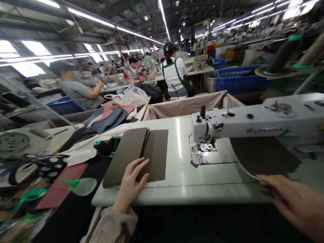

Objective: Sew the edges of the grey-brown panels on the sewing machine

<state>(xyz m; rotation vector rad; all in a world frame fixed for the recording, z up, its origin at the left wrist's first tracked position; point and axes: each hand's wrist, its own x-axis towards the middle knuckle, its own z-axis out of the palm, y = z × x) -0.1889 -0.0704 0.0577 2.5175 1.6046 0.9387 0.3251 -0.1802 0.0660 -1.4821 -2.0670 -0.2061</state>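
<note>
My left hand (pixel 133 182) lies with fingers apart on dark olive-brown fabric panels. Under and beside it are a thick stack of panels (pixel 128 152) and a flat panel (pixel 158 155) to its right. At the right, my right hand (pixel 291 202) pinches the near edge of another dark panel (pixel 265 155), which lies partly beneath the sewing machine's arm. A small dark thing shows in that palm, too blurred to name. The white sewing machine (pixel 240 118) has its needle area (pixel 206 146) between my hands, with no fabric under the foot.
Left of the pale sewing table (pixel 182 192) lie a black thread cone (pixel 102 146), a pink fabric piece (pixel 63 185) and a clear green-handled item (pixel 86 186). Behind stands a cloth-lined bin (pixel 182 106). Co-workers (pixel 174 74) sit beyond, near a blue crate (pixel 235 79).
</note>
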